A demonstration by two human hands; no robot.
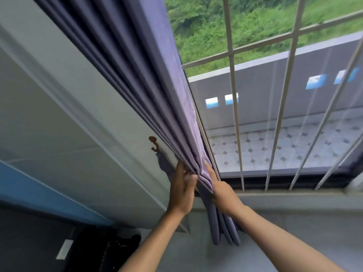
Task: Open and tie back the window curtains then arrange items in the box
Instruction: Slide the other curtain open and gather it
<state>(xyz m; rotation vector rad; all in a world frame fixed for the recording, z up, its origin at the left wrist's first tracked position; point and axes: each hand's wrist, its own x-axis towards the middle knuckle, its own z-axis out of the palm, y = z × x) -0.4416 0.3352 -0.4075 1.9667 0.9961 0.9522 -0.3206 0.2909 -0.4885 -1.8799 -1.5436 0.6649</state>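
Observation:
A purple-grey curtain (149, 79) hangs bunched in folds at the left side of the window. My left hand (182, 190) holds the gathered folds from the left, fingers curled on the cloth. My right hand (220, 190) grips the bundle from the right, fingers wrapped behind it. A matching tie-back strip (164, 163) hangs from a brown wall hook (154, 143) just left of my left hand. The curtain's lower end (224, 228) dangles below both hands. No box is in view.
White window bars (235, 118) cover the uncovered glass on the right, with a tiled balcony and greenery beyond. The grey sill (284, 201) runs under the bars. A pale wall (68, 118) fills the left. A dark object (102, 252) sits low at the left.

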